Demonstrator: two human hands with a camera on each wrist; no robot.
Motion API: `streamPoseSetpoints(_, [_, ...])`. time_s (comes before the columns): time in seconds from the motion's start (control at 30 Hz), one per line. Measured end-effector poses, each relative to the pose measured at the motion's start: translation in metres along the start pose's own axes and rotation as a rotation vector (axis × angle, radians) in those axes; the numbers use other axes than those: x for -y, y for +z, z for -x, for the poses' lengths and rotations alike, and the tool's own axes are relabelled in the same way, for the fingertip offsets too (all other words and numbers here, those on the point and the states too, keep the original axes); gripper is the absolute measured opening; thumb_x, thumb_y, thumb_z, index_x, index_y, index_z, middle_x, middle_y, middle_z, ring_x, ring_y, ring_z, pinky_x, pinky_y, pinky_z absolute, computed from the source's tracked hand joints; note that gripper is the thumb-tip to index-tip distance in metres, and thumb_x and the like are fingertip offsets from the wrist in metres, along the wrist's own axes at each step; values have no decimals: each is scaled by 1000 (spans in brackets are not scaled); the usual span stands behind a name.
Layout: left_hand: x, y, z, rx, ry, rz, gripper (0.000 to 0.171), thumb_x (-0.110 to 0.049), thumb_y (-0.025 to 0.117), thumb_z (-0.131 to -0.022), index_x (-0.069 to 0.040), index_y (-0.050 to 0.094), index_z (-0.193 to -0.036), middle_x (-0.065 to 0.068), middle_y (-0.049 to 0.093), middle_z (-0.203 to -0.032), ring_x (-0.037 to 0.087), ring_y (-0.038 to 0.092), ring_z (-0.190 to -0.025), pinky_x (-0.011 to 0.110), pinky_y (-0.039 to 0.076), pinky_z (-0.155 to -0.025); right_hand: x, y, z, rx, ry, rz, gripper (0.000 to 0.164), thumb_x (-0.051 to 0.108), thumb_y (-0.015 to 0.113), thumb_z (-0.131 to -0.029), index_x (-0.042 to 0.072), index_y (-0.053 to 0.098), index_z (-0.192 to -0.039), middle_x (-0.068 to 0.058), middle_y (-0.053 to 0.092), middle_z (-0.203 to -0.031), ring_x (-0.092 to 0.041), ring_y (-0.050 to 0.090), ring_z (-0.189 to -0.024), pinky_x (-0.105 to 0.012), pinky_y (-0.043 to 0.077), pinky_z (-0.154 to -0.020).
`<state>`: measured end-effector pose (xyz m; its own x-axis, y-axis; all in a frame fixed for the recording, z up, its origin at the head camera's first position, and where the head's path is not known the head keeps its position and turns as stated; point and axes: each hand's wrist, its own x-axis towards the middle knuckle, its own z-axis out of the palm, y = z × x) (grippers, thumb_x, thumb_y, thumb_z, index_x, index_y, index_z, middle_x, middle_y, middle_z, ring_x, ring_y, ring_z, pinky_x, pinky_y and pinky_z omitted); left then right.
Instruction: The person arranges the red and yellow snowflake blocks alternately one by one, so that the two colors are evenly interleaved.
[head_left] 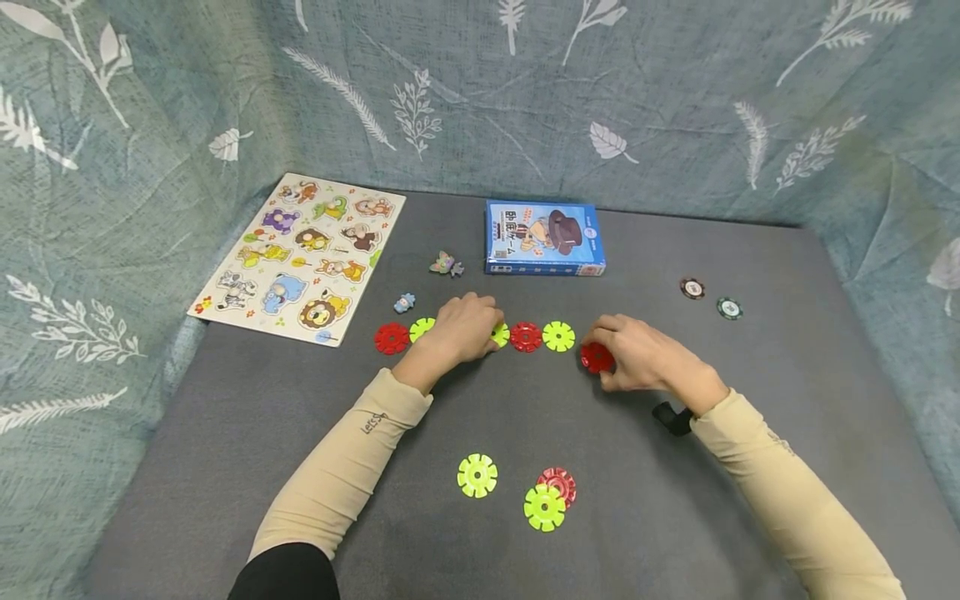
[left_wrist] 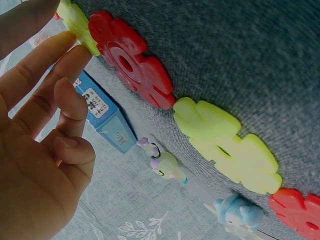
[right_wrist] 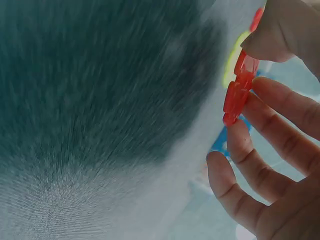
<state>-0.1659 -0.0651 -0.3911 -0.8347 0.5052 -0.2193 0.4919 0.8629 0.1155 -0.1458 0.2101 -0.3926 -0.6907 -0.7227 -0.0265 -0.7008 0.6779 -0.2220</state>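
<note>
A row of notched plastic discs in red and yellow-green crosses the dark table, with a red disc (head_left: 392, 339) at its left end. My left hand (head_left: 461, 327) reaches over the row, thumb and fingertips at the edges of a yellow-green disc (left_wrist: 77, 25). Under that hand another red disc (left_wrist: 131, 60) shows in the left wrist view. My right hand (head_left: 637, 354) pinches a red disc (right_wrist: 240, 87) between thumb and fingers. It is tilted in the head view, just right of the row's last yellow-green disc (head_left: 558, 336).
Nearer the front lie a yellow-green disc (head_left: 477, 476) and another yellow-green disc (head_left: 544, 507) overlapping a red one (head_left: 558, 482). Behind the row stand a blue box (head_left: 543, 237), small figures (head_left: 404, 302) and an animal puzzle board (head_left: 296, 258). Two poker chips (head_left: 693, 288) lie right.
</note>
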Motion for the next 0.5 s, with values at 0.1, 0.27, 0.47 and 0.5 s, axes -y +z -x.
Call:
streamPoseSetpoints(0.1, [0,0,0,4,-1,3,31,-29,71,-87,-13,70,-113,4,64,-104,25,57,-92,41,48,-80,-10,1,-7,21,50,-26,44,15,76,-65,6,69,-107,-7,63,-103,-19,59,-86,-34,52,-75])
streamPoseSetpoints(0.27, [0,0,1,3,2,2,30,-29,71,-87,-13,71,-112,4,63,-103,24,57,-91,41,48,-79,-20,1,-18,52,108,-82,45,18,76,-67,7,69,-110,-8,63,-107,-21,59,-90,-35,52,-77])
streamPoseSetpoints(0.47, [0,-1,1,2,0,12,30,-29,72,-87,-13,71,-112,5,64,-103,26,57,-94,42,47,-81,-24,3,-26,96,146,-105,46,19,77,-68,8,69,-113,-7,62,-110,-20,58,-91,-36,51,-79])
streamPoseSetpoints(0.5, [0,-1,1,0,0,13,30,-29,72,-87,-13,71,-112,5,64,-103,26,57,-94,42,47,-81,-25,3,-26,99,147,-105,47,19,77,-68,7,69,-113,-7,61,-111,-20,58,-92,-36,51,-80])
